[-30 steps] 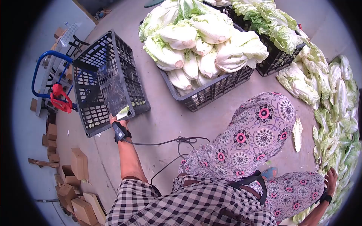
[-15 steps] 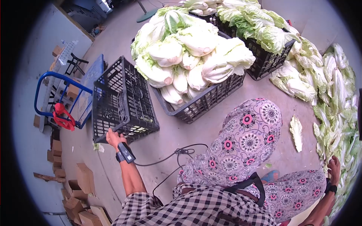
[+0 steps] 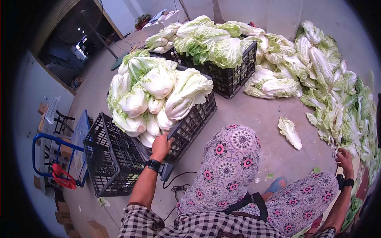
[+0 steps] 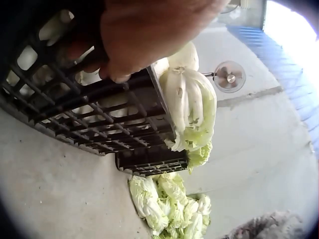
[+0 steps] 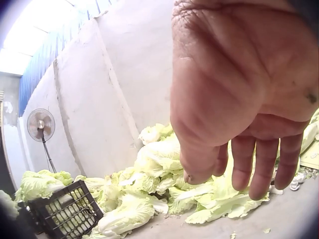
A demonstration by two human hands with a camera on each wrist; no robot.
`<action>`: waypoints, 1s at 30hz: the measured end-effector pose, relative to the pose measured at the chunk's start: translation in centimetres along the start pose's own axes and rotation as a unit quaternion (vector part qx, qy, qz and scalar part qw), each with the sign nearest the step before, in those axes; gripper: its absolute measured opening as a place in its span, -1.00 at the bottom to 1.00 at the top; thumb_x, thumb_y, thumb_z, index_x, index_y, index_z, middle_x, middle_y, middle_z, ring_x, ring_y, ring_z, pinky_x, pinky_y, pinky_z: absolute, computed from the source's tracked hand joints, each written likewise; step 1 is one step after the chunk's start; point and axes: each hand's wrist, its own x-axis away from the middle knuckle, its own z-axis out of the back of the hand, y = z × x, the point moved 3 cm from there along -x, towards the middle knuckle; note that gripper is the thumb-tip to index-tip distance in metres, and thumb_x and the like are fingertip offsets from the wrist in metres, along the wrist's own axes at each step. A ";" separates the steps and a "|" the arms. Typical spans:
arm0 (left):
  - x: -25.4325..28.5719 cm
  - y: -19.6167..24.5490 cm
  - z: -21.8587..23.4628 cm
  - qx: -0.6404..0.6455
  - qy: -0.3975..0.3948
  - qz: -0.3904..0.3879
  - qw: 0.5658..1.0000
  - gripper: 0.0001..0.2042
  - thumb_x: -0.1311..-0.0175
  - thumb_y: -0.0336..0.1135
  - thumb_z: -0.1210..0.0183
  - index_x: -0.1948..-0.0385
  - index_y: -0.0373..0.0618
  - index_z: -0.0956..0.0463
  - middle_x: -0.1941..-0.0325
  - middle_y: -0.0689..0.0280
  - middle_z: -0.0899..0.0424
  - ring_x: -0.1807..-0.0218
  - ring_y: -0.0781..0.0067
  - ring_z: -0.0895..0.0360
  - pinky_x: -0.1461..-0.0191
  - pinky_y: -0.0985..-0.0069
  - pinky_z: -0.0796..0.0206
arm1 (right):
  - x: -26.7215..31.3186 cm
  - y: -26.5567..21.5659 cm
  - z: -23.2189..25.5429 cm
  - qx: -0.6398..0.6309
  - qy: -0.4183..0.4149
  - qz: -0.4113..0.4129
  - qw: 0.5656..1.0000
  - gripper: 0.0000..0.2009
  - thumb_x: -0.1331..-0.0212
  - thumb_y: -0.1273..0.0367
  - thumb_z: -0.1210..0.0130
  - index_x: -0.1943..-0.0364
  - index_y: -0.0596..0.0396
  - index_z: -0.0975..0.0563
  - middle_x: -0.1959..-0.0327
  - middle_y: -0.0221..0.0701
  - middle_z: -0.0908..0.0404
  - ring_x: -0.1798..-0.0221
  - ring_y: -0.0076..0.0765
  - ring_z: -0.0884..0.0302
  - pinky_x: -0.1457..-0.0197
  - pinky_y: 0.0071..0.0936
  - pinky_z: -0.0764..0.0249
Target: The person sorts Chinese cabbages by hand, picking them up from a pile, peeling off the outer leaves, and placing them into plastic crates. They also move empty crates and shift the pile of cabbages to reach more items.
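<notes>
My left hand (image 3: 162,146) grips the near corner rim of a black plastic crate (image 3: 195,126) heaped with Chinese cabbages (image 3: 158,84). In the left wrist view, fingertips (image 4: 121,78) curl over the lattice wall, and part of that hand lies outside the picture. Beside this crate, to its left, stands another black crate (image 3: 104,168) with its open side showing. Out to the right, my right hand (image 3: 345,162) hangs near my knee with nothing in it. Its fingers (image 5: 265,169) droop loosely in front of a long pile of Chinese cabbages (image 3: 317,75) in the right wrist view.
A second filled crate (image 3: 234,81) stands farther back against more cabbages. One loose cabbage leaf (image 3: 289,133) lies on the floor. A blue hand truck (image 3: 82,148) is at the left, and a cable (image 3: 180,188) trails beside my leg. A standing fan (image 5: 41,124) is farther off.
My left hand has let go of the left crate, now closer to the full one, and moved right onto the full crate's rim. The head view has swung right. The right hand stays by the knee.
</notes>
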 end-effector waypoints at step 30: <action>2.6 17.0 6.7 -0.056 -0.169 -0.274 0.945 -0.63 -0.12 -0.20 -0.16 0.10 -0.24 -0.46 0.22 0.00 -0.61 0.17 -0.05 -0.55 0.08 0.22 -0.37 | 3.7 -8.6 2.6 0.013 -0.073 0.055 0.996 -0.32 0.01 0.03 -0.19 -0.08 0.30 -0.34 0.05 -0.19 -0.48 0.09 -0.29 -0.42 -0.03 -0.37 -0.36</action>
